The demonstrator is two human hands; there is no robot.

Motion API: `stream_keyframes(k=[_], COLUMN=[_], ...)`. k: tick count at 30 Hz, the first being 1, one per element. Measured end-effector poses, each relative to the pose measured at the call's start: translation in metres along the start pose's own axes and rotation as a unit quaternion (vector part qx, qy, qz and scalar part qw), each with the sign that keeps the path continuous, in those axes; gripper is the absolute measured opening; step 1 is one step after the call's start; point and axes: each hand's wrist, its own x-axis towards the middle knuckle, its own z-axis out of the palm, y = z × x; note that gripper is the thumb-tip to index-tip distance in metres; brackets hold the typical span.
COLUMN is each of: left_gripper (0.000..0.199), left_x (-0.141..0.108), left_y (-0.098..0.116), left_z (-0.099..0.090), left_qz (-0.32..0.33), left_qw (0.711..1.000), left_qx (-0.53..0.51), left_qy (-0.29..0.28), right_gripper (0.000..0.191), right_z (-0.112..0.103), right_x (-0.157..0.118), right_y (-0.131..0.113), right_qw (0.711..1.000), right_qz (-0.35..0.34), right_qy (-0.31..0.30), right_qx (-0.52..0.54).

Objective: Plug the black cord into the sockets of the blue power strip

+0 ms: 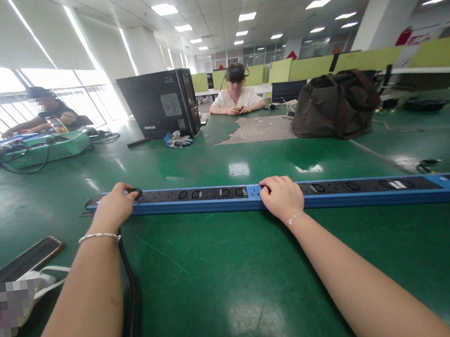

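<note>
bare forearms (90,294) — beyond, a long blue-edged, black-faced power strip (253,201).

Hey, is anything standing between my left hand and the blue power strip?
Nothing visible does: your left hand is at the blue power strip, near its left end, holding what looks like a black plug. Your right hand is on it, farther right.

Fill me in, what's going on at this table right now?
The person wearing the camera has both hands at a long blue power strip lying across the green table. The left hand holds what looks like a black plug over the strip's left end; whether it is seated cannot be told. The right hand curls over the strip near its middle. Across the table sits another person.
</note>
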Motion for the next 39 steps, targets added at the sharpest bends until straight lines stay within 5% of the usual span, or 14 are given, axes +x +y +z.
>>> stream_keyframes(k=[39], left_gripper=[0.04], left_x=[0.006], left_y=[-0.001], left_z=[0.012], left_qz=[0.013], left_qw=[1.0], left_qx=[-0.022], left_qy=[-0.007], right_gripper=[0.03], right_z=[0.0], right_x=[0.0], right_y=[-0.001], right_qw=[1.0], right_qz=[0.002], right_qy=[-0.003], right_qx=[0.008])
